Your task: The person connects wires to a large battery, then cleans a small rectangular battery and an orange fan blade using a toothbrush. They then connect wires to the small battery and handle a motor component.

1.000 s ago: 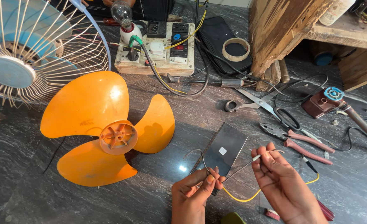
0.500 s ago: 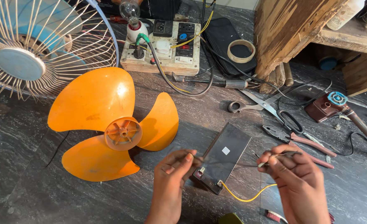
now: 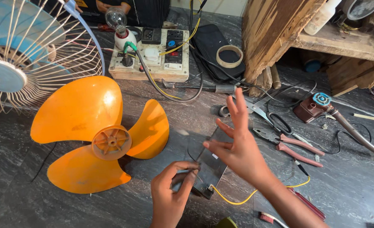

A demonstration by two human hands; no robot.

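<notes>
Head view, left hand (image 3: 172,190) pinching the near end of a flat dark rectangular component (image 3: 210,166) on the stone worktop (image 3: 35,202), right hand (image 3: 237,147) open above it, fingers spread, yellow wire (image 3: 237,200) trailing, orange fan blade (image 3: 98,135) left, pliers (image 3: 288,143) right.

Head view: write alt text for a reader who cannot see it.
Two bare hands work over a small dark box with a yellow wire on a dark stone table: left hand grips its near end, right hand spreads above. An orange fan blade lies left, pliers right.
</notes>
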